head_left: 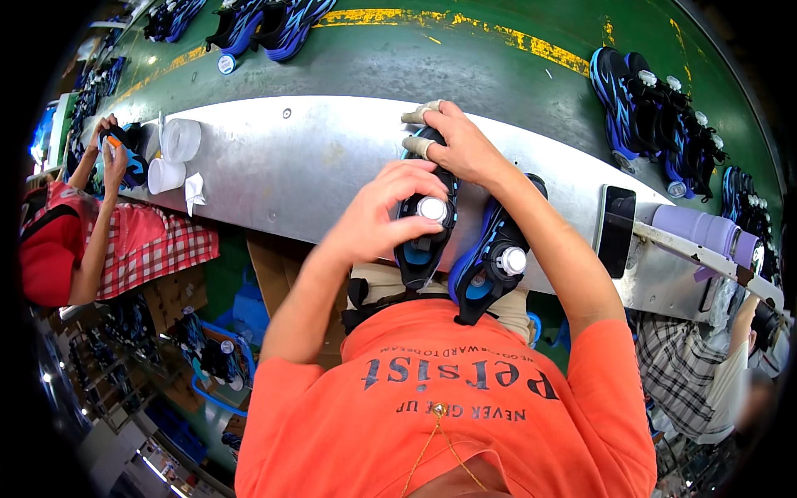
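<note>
Orange shirt fabric [448, 415] fills the bottom of the view, and just above it two black-and-blue shoes lie side by side at the near edge of the metal tabletop [315, 166], heels hanging over toward the person's lap. Left hand [378, 220] is curled over the left shoe [423, 236], its fingertips pinched round the white round dial [432, 208] on the tongue; the right hand [457, 145] presses down on that shoe's toe, two fingers wrapped in tape, its grip closed flat over the upper rather than spread. Beside it the second shoe [490, 266] rests untouched, with its own white dial [514, 261] facing up, touching or nearly touching the first one. My judgement is that the main risk lies in that overhang: both shoes sit partly off the tabletop, so a hard twist on the dial, or a slackening of the right hand, could tip the held shoe into the lap or knock its neighbour off the edge. A slipping pinch could also leave the dial turned unevenly. Further right, a dark phone [616, 228] and a lilac bottle [706, 232] sit near the right elbow, and a wide sweep of that arm could catch them. At the far left another person [100, 241] handles a shoe beside white tape rolls [178, 141], well apart.
</note>
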A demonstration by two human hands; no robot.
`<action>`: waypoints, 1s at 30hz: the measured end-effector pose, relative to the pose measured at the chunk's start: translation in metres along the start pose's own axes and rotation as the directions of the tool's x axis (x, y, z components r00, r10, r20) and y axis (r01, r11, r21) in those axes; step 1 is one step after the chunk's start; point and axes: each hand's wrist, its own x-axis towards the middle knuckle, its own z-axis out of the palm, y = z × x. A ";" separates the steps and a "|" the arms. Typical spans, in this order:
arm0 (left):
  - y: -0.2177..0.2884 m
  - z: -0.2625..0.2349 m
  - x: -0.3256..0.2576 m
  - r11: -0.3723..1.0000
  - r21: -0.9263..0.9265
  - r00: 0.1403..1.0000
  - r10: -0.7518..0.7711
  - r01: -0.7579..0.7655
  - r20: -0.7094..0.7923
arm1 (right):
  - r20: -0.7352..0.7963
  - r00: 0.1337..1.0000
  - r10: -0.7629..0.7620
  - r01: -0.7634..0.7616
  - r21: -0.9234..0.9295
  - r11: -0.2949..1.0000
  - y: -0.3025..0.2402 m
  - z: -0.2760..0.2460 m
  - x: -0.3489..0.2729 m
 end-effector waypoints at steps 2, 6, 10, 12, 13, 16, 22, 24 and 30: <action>-0.011 -0.021 0.012 0.995 -0.075 0.964 0.083 -0.066 0.253 | 0.024 0.999 0.036 -0.036 0.024 0.999 -0.003 0.001 0.001; -0.005 -0.035 0.028 0.998 0.002 0.919 0.054 -0.060 0.391 | 0.013 0.997 0.071 -0.071 0.060 0.996 0.004 0.001 0.003; 0.014 -0.014 -0.019 0.970 -0.190 0.952 -0.194 0.150 -0.238 | -0.325 0.906 -0.270 0.175 -0.291 0.940 0.001 -0.019 -0.007; 0.021 -0.008 -0.047 0.739 -0.477 0.836 -0.549 0.475 -0.018 | -0.153 0.986 0.066 -0.062 0.025 0.998 -0.026 -0.048 -0.025; 0.024 -0.004 -0.057 0.552 -0.572 0.730 -0.671 0.607 0.128 | -0.017 0.998 0.064 -0.063 0.063 0.996 -0.039 -0.053 -0.033; 0.034 0.024 -0.054 0.455 -0.769 0.756 -0.652 0.449 0.056 | 0.316 0.947 0.054 -0.092 0.107 0.990 -0.075 -0.056 -0.052; 0.032 0.038 -0.041 0.369 -0.834 0.699 -0.715 0.410 0.028 | 0.260 0.966 0.005 0.009 -0.053 0.999 -0.072 -0.030 -0.051; 0.031 0.039 -0.036 0.403 -0.808 0.692 -0.722 0.429 0.007 | 0.244 0.970 -0.020 0.017 0.014 1.000 -0.068 -0.027 -0.048; 0.027 0.042 -0.036 0.419 -0.816 0.717 -0.697 0.399 -0.007 | 0.328 0.945 0.013 -0.063 0.141 0.988 -0.069 -0.038 -0.051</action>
